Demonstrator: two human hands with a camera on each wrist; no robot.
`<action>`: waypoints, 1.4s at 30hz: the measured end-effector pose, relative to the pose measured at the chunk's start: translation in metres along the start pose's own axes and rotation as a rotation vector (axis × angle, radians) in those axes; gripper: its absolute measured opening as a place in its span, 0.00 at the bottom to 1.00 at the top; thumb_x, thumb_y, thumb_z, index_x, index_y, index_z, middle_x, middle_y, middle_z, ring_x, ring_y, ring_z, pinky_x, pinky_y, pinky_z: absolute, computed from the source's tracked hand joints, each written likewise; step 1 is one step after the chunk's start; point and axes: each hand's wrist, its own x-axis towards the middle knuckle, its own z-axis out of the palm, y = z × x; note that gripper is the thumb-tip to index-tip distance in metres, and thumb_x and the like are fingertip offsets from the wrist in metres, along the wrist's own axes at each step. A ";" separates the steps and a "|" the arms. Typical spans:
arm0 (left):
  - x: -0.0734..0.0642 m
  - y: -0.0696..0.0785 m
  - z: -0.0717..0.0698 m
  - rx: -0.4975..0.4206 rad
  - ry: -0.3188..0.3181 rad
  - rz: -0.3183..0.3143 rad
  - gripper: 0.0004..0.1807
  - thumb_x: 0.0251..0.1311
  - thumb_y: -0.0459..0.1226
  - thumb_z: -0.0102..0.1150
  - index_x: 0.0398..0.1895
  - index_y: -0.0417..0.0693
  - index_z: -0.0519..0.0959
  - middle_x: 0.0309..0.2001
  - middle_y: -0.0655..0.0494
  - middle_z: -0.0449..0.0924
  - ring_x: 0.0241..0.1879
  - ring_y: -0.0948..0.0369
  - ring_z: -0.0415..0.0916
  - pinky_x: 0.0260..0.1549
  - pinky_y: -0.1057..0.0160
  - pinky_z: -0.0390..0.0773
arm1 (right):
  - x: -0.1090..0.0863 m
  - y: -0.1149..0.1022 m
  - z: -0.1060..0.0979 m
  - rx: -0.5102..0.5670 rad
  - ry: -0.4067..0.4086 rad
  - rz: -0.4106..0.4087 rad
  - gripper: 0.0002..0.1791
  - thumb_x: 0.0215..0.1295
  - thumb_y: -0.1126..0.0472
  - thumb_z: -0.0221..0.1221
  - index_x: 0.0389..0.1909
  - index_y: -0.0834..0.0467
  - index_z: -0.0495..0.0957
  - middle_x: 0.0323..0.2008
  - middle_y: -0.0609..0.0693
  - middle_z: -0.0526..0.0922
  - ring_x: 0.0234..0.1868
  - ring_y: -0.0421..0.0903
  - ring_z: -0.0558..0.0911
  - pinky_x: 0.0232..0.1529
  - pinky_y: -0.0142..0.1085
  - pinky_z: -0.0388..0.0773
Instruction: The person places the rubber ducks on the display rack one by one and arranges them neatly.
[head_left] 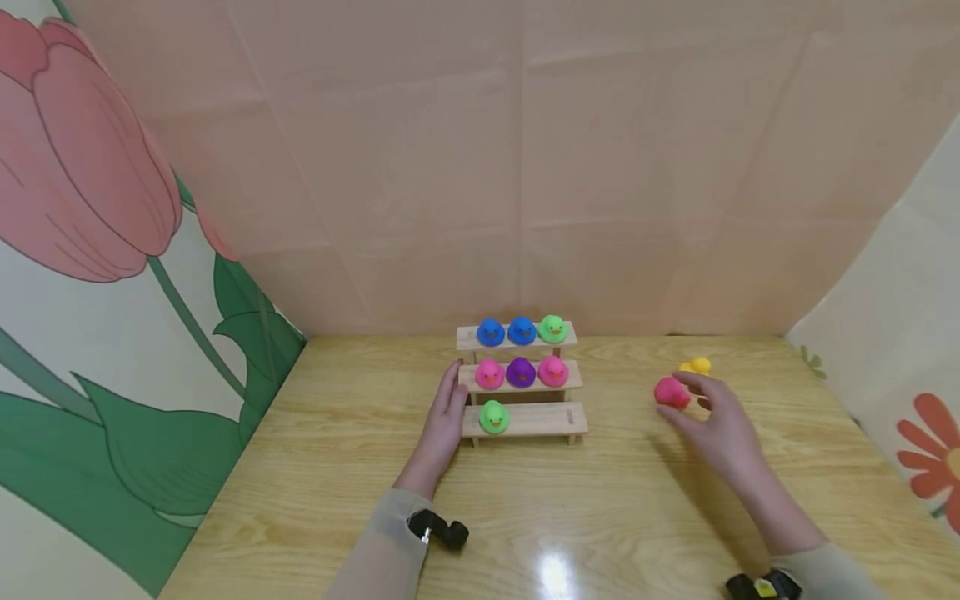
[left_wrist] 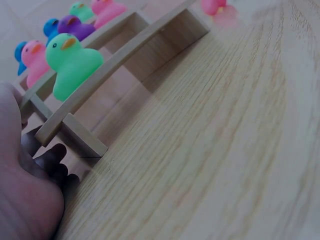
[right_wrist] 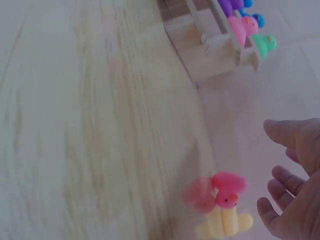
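A three-step wooden stand (head_left: 536, 421) holds small rubber ducks. Two blue ducks (head_left: 506, 332) and a green duck (head_left: 553, 328) sit on the top step. The middle step has a purple duck (head_left: 521, 372) between two pink ducks (head_left: 490, 374). One green duck (head_left: 493, 417) is at the left of the bottom step. My left hand (head_left: 442, 417) holds the stand's left end, its fingers curled by the bottom step in the left wrist view. My right hand (head_left: 722, 421) is beside a deep-pink duck (right_wrist: 229, 190), thumb and fingers apart, nothing between them in the right wrist view.
Behind the deep-pink duck, a yellow duck (head_left: 700, 365) lies on the wooden table (head_left: 360, 392), partly hidden by the right hand. A plain pinkish backdrop (head_left: 517, 167) rises at the table's back edge. Flower-printed panels (head_left: 97, 167) flank the table.
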 end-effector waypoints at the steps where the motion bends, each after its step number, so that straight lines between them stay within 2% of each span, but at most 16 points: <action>1: 0.000 0.000 0.000 0.001 -0.001 -0.001 0.31 0.90 0.56 0.39 0.90 0.81 0.51 0.89 0.59 0.51 0.87 0.50 0.48 0.84 0.40 0.48 | 0.000 0.003 0.000 0.005 0.005 -0.001 0.32 0.69 0.63 0.77 0.69 0.69 0.78 0.64 0.71 0.80 0.63 0.70 0.78 0.54 0.21 0.69; 3: 0.000 0.000 -0.001 0.003 -0.003 0.001 0.31 0.90 0.56 0.38 0.90 0.80 0.51 0.89 0.58 0.51 0.87 0.50 0.47 0.84 0.40 0.47 | 0.001 0.008 -0.001 0.010 0.005 0.004 0.32 0.69 0.63 0.77 0.69 0.70 0.78 0.64 0.72 0.79 0.63 0.71 0.78 0.52 0.18 0.66; 9: 0.000 0.002 -0.001 -0.002 -0.007 -0.005 0.31 0.90 0.56 0.38 0.90 0.80 0.51 0.89 0.59 0.51 0.87 0.50 0.47 0.85 0.40 0.47 | 0.004 0.017 -0.006 0.003 -0.040 0.036 0.35 0.72 0.59 0.76 0.72 0.70 0.75 0.67 0.73 0.77 0.65 0.73 0.76 0.53 0.21 0.68; 11: 0.000 0.001 -0.001 -0.005 -0.007 -0.005 0.31 0.90 0.57 0.38 0.90 0.81 0.51 0.89 0.59 0.51 0.87 0.50 0.47 0.85 0.40 0.47 | 0.005 0.020 -0.006 -0.005 -0.057 0.042 0.36 0.73 0.58 0.75 0.73 0.71 0.74 0.68 0.74 0.76 0.65 0.73 0.75 0.58 0.30 0.73; 13: 0.000 0.000 -0.001 -0.006 -0.008 -0.008 0.31 0.89 0.58 0.38 0.90 0.81 0.50 0.89 0.60 0.51 0.87 0.51 0.47 0.85 0.40 0.47 | 0.007 0.024 -0.006 -0.008 -0.069 0.047 0.36 0.73 0.57 0.75 0.73 0.71 0.73 0.68 0.74 0.76 0.65 0.73 0.75 0.62 0.44 0.77; 16: 0.000 0.000 -0.001 -0.004 -0.006 -0.004 0.32 0.89 0.59 0.38 0.90 0.81 0.51 0.89 0.60 0.51 0.87 0.51 0.47 0.85 0.41 0.47 | 0.008 0.031 -0.005 -0.001 -0.099 0.066 0.37 0.75 0.57 0.74 0.74 0.72 0.71 0.68 0.75 0.75 0.65 0.74 0.74 0.62 0.65 0.77; 17: 0.000 0.000 -0.001 -0.006 -0.007 -0.003 0.32 0.89 0.58 0.38 0.90 0.80 0.51 0.89 0.60 0.51 0.87 0.51 0.47 0.85 0.41 0.47 | 0.009 0.033 -0.004 0.001 -0.111 0.078 0.38 0.75 0.56 0.74 0.75 0.72 0.71 0.69 0.75 0.75 0.65 0.74 0.74 0.62 0.67 0.77; 19: 0.000 0.000 -0.001 -0.006 -0.007 -0.001 0.31 0.89 0.57 0.38 0.90 0.80 0.51 0.89 0.60 0.51 0.87 0.51 0.47 0.85 0.41 0.47 | 0.009 0.038 -0.004 -0.003 -0.140 0.112 0.39 0.75 0.54 0.73 0.76 0.71 0.69 0.69 0.75 0.74 0.65 0.74 0.76 0.59 0.58 0.84; 21: 0.000 0.000 0.000 -0.004 -0.007 -0.002 0.31 0.90 0.57 0.39 0.90 0.79 0.51 0.89 0.60 0.51 0.87 0.51 0.47 0.85 0.41 0.47 | 0.010 0.043 -0.003 -0.004 -0.167 0.144 0.41 0.76 0.52 0.73 0.78 0.71 0.67 0.70 0.75 0.73 0.65 0.75 0.77 0.54 0.41 0.88; 24: 0.000 0.000 0.000 -0.002 -0.006 0.000 0.31 0.90 0.56 0.39 0.90 0.79 0.51 0.89 0.59 0.51 0.87 0.51 0.47 0.85 0.41 0.47 | 0.011 0.048 -0.003 -0.002 -0.189 0.167 0.43 0.76 0.50 0.73 0.79 0.70 0.66 0.69 0.75 0.73 0.64 0.77 0.79 0.45 0.21 0.78; 26: 0.000 -0.001 0.000 -0.001 -0.005 0.001 0.31 0.89 0.57 0.39 0.90 0.79 0.51 0.89 0.59 0.51 0.87 0.51 0.47 0.85 0.41 0.47 | 0.013 0.051 -0.003 0.002 -0.193 0.161 0.43 0.76 0.50 0.72 0.79 0.71 0.66 0.69 0.75 0.74 0.63 0.77 0.80 0.47 0.22 0.79; 28: 0.000 -0.001 -0.001 -0.003 -0.005 0.001 0.32 0.89 0.58 0.39 0.90 0.80 0.51 0.89 0.59 0.51 0.87 0.51 0.47 0.85 0.41 0.47 | 0.014 0.054 -0.002 0.001 -0.196 0.146 0.43 0.76 0.51 0.72 0.78 0.71 0.66 0.69 0.76 0.74 0.63 0.77 0.80 0.52 0.31 0.84; 31: 0.000 -0.001 -0.001 -0.002 -0.005 -0.003 0.31 0.89 0.58 0.39 0.90 0.81 0.51 0.89 0.60 0.51 0.87 0.51 0.47 0.85 0.41 0.47 | 0.017 0.058 -0.001 -0.007 -0.205 0.128 0.42 0.76 0.52 0.72 0.78 0.72 0.66 0.69 0.76 0.75 0.62 0.76 0.81 0.57 0.49 0.85; 32: 0.000 -0.001 -0.001 -0.002 -0.005 -0.004 0.31 0.89 0.59 0.38 0.90 0.81 0.51 0.89 0.60 0.51 0.87 0.51 0.47 0.85 0.41 0.47 | 0.018 0.059 0.000 -0.011 -0.208 0.125 0.42 0.76 0.52 0.72 0.78 0.72 0.66 0.68 0.76 0.75 0.62 0.76 0.81 0.57 0.51 0.85; 38: 0.000 -0.002 -0.001 -0.004 -0.008 0.008 0.31 0.90 0.56 0.38 0.90 0.79 0.51 0.89 0.59 0.50 0.87 0.50 0.47 0.85 0.40 0.47 | 0.021 0.068 0.003 -0.005 -0.200 0.106 0.40 0.75 0.54 0.74 0.76 0.72 0.68 0.67 0.75 0.78 0.59 0.70 0.83 0.48 0.24 0.77; 42: 0.001 -0.002 -0.001 -0.005 -0.007 0.006 0.31 0.90 0.56 0.38 0.90 0.80 0.51 0.89 0.59 0.50 0.87 0.50 0.47 0.85 0.40 0.47 | 0.023 0.071 0.005 0.002 -0.174 0.078 0.38 0.74 0.57 0.74 0.75 0.71 0.70 0.65 0.74 0.80 0.56 0.66 0.84 0.45 0.19 0.74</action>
